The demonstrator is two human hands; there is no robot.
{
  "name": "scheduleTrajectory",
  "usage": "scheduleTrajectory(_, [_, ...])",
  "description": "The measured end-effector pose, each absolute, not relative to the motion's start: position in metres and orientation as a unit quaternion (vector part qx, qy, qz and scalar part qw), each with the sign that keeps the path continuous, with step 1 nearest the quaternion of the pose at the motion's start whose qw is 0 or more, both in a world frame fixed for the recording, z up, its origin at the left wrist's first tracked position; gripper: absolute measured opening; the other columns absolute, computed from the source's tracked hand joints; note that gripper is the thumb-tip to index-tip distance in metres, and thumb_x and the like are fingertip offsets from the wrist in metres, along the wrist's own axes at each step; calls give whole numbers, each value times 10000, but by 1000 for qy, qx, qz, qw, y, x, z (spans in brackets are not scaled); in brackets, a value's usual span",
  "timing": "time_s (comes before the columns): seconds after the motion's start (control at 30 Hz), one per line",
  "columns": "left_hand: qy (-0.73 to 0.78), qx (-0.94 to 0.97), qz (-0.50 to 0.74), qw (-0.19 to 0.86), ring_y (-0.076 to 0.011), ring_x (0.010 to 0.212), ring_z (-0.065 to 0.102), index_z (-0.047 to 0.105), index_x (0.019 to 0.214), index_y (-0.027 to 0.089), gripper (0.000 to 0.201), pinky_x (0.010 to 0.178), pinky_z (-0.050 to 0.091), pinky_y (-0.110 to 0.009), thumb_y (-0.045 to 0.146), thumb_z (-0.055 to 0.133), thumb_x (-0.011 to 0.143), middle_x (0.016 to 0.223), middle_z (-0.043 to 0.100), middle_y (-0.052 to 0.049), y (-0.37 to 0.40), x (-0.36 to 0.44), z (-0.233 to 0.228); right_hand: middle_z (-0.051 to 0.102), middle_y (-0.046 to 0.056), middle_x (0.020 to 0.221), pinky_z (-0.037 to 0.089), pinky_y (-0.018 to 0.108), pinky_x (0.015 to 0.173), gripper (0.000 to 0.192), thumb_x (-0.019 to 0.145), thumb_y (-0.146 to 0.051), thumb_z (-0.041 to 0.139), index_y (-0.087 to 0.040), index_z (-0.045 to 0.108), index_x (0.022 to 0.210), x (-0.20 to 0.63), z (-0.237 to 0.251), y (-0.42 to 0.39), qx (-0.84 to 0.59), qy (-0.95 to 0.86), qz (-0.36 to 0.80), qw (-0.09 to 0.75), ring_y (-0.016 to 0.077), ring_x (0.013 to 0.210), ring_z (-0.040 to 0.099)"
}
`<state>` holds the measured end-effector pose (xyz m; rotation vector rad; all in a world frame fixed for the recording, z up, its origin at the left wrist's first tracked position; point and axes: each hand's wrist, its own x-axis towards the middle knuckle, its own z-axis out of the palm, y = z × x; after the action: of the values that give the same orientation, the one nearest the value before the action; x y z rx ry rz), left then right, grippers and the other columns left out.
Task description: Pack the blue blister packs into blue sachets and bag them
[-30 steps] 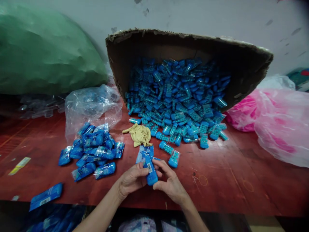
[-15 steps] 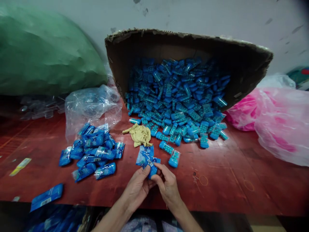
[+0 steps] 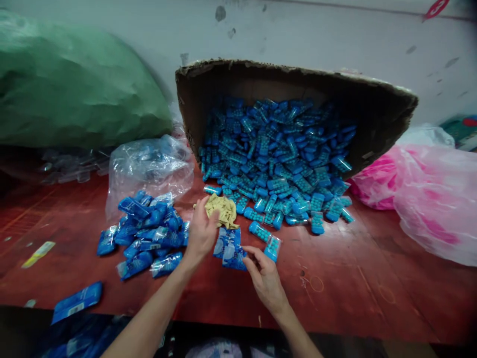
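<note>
Nearest, the right hand (image 3: 265, 281) pinches the flat blue empty sachets (image 3: 229, 246) on the red worktop (image 3: 354, 278); the left hand (image 3: 203, 231), fingers spread (holding nothing), hovers beside them, touching the crumpled yellow glove (image 3: 223, 209). Loose blue capsule-shaped candy cases (image 3: 276, 164) lie farther off.

A tipped box (image 3: 372, 114) lies at the far side of the surface (image 3: 354, 278), containers (image 3: 276, 159) spilling from it toward the near edge. Left of the spill sits a heap of packets (image 3: 145, 233), with a clear bag (image 3: 149, 166) just behind it. A cloth (image 3: 223, 209) lies between heap and spill.

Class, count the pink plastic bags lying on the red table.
2. One darker pink bag beside the tipped cardboard box; one paler bag at the table's right edge. Others may be hidden.
</note>
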<state>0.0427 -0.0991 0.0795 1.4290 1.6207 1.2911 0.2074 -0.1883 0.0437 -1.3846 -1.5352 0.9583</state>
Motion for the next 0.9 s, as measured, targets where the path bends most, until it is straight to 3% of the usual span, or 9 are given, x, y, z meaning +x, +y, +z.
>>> scheduleTrajectory(0.07, [642, 649, 372, 170, -322, 1308, 188, 429, 1250, 119, 564, 1030, 157, -522, 405, 498, 768, 1361, 383, -179, -78, 62, 55, 621, 46, 859, 462, 253, 685, 213, 843, -252, 471, -186, 588, 1008, 209, 44, -190, -555, -620, 380, 403, 159, 745, 573])
scheduleTrajectory(0.1, [658, 674, 307, 135, -345, 1312, 155, 411, 1268, 110, 570, 1019, 133, -554, 403, 474, 783, 1381, 345, -194, -69, 67, 43, 624, 50, 881, 464, 256, 697, 213, 846, -248, 466, -185, 584, 1011, 211, 44, -192, -558, -626, 377, 393, 162, 763, 577])
scheduleTrajectory(0.2, [666, 719, 177, 87, -381, 1301, 162, 329, 1328, 121, 595, 980, 163, -596, 419, 394, 817, 1406, 284, -212, -52, 69, 17, 612, 59, 917, 459, 269, 749, 217, 858, -225, 441, -186, 568, 1029, 215, 42, -194, -567, -662, 335, 357, 172, 829, 577])
scheduleTrajectory(0.33, [644, 752, 132, 52, -349, 1309, 166, 285, 1351, 132, 587, 987, 205, -549, 424, 320, 842, 1418, 269, -196, -59, 58, 9, 574, 75, 986, 461, 293, 743, 300, 835, -204, 476, -210, 518, 1132, 209, 34, -191, -594, -735, 209, 253, 204, 893, 552])
scheduleTrajectory(0.43, [626, 769, 125, 43, -329, 1307, 191, 300, 1343, 126, 604, 997, 211, -519, 444, 340, 831, 1409, 294, -189, -75, 49, 11, 583, 82, 925, 452, 302, 675, 248, 810, -174, 513, -213, 569, 1049, 197, 27, -188, -633, -747, 115, 169, 224, 832, 540])
scheduleTrajectory(0.57, [616, 769, 149, 84, -317, 1294, 233, 340, 1317, 126, 583, 1001, 211, -522, 419, 396, 816, 1394, 333, -175, -101, 37, 11, 577, 53, 792, 414, 271, 626, 192, 850, -129, 440, -219, 607, 820, 189, 21, -191, -632, -758, 72, 147, 191, 748, 526])
scheduleTrajectory(0.63, [611, 757, 201, 117, -293, 1270, 294, 378, 1284, 118, 540, 1004, 232, -500, 395, 397, 822, 1348, 404, -178, -117, 32, 13, 574, 45, 794, 410, 269, 639, 190, 857, -132, 434, -216, 598, 813, 191, 21, -192, -624, -761, 77, 156, 184, 754, 527])
scheduleTrajectory(0.77, [610, 696, 326, 193, -236, 1152, 447, 479, 1184, 171, 401, 968, 327, -419, 339, 400, 828, 1197, 544, -128, -150, 33, 23, 563, 59, 927, 421, 268, 643, 161, 821, -199, 518, -214, 553, 978, 199, 24, -185, -637, -745, 94, 174, 196, 840, 543])
scheduleTrajectory(0.9, [596, 642, 389, 286, -234, 1042, 514, 575, 1048, 204, 294, 926, 364, -390, 307, 472, 792, 1072, 605, -96, -172, 42, 31, 570, 28, 822, 395, 245, 574, 47, 819, -197, 523, -222, 562, 824, 202, 28, -174, -654, -738, 95, 133, 178, 779, 570])
